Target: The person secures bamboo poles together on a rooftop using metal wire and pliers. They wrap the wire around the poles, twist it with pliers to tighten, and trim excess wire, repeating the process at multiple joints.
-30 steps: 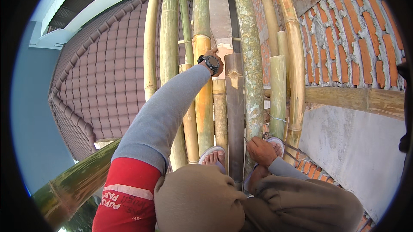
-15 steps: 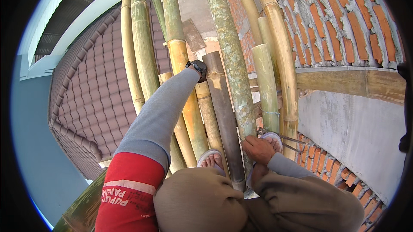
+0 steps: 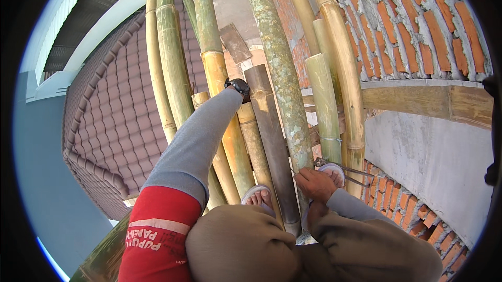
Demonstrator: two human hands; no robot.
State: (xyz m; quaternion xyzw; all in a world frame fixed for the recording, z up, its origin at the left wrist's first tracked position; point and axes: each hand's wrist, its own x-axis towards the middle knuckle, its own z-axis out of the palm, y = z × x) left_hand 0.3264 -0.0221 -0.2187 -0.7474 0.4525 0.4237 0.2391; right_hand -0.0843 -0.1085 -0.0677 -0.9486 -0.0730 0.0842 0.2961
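- Head view: left hand hidden past the black watch (image 3: 239, 88); its grip doesn't show.
- Right hand (image 3: 316, 183) curls at the mottled pole (image 3: 280, 62), right of the dark pole (image 3: 274, 141); grip unclear.
- Pale poles (image 3: 170, 41) already lie lengthwise; what remains can't be judged.

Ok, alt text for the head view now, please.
A bare right hand is at a mottled green-grey bamboo pole; a grey-sleeved left arm extends over a yellow-orange bamboo pole, the left hand hidden beyond a round black wristwatch. Brown roof tiles lie left, an orange brick wall right.
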